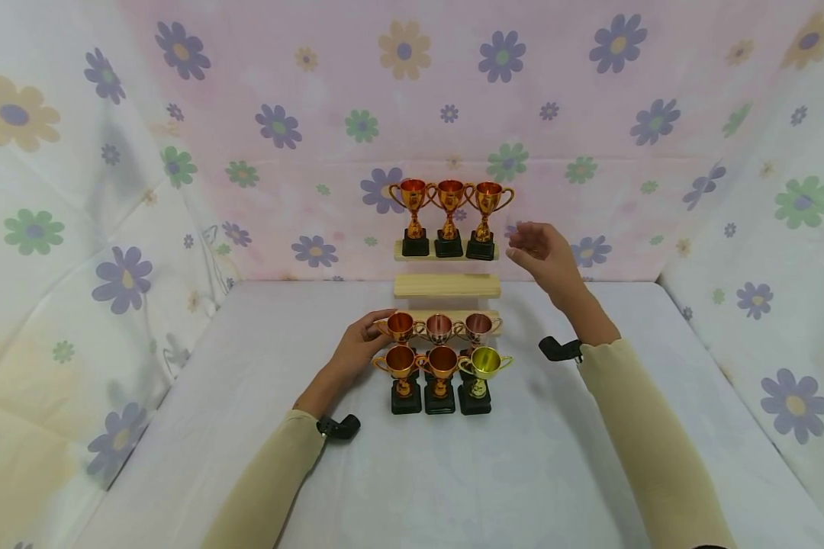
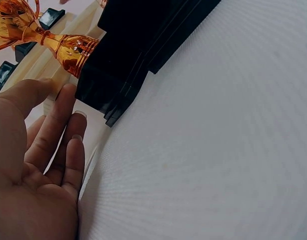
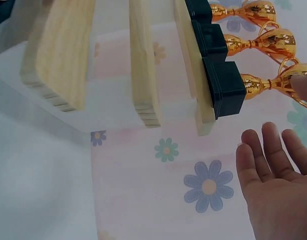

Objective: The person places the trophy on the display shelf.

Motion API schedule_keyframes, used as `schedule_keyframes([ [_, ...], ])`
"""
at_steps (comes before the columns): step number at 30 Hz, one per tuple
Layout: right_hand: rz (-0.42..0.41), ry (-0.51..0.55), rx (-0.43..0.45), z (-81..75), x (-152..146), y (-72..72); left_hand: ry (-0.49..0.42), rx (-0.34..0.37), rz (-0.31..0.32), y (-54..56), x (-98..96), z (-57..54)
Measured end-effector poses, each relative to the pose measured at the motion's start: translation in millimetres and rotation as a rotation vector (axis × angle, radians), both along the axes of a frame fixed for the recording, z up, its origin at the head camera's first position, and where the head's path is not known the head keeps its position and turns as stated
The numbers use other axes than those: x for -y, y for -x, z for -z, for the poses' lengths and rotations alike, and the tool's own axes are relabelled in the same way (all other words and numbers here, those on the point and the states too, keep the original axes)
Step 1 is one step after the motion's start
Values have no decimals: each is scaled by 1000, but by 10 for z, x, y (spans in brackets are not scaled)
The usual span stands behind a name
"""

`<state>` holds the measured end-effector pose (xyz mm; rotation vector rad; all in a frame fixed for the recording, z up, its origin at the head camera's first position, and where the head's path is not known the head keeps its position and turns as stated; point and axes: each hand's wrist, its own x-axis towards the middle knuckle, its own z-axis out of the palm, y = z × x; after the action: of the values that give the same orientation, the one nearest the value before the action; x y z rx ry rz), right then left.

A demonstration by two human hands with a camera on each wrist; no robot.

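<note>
Nearest you on the white, cloth-covered desk (image 1: 412, 488), two shiny orange-gold trophy cups with square black bases (image 1: 401, 372) and a bright yellow-gold trophy cup (image 1: 485, 366) are standing upright in a row, the broad bases probably giving the slim stems their balance. Just behind, a glossy copper-orange trophy cup (image 1: 400, 329) and two pinkish-bronze trophy cups (image 1: 439, 329) are forming a second row, handles overlapping in the head view. Beside it, your left hand (image 1: 357, 345) is pinching the left end of the lowest plank of a pale wooden stepped stand (image 1: 446, 286) between thumb and forefinger, seemingly steadying it; its other fingers are bending loosely and holding no cup. Farther off, your right hand (image 1: 551, 259) is hovering just beside the top plank's right end, fingers relaxed and released; the pictures are not showing clearly whether the thumb is touching a cup. Three metallic amber-gold trophy cups (image 1: 450, 198) are standing close together along that top plank, likely because it is short. Beyond them, a pink flower-printed cloth backdrop (image 1: 357, 46) is hanging
</note>
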<state>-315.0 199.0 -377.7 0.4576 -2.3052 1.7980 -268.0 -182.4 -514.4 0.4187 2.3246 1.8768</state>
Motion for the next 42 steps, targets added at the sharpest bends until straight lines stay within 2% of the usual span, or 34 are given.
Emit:
schedule_keyframes([
  [7,-19,-17,-38,125,-25,-267,-20,-9,16,3,-3,2],
  [15,-123,-70,-70,326,-25,-491,-25,-11,14,-6,-7,-4],
  [22,-261,-50,-46,454,-51,-559,-23,-9,14,-15,-10,-9],
  [29,-399,-96,-30,530,-50,-597,-4,-17,11,-15,-11,-10],
  [34,-428,-142,-1,545,-9,-623,-1,-11,6,-19,-11,-13],
  [42,-455,-190,49,658,51,-618,-2,-6,1,-27,-10,-19],
])
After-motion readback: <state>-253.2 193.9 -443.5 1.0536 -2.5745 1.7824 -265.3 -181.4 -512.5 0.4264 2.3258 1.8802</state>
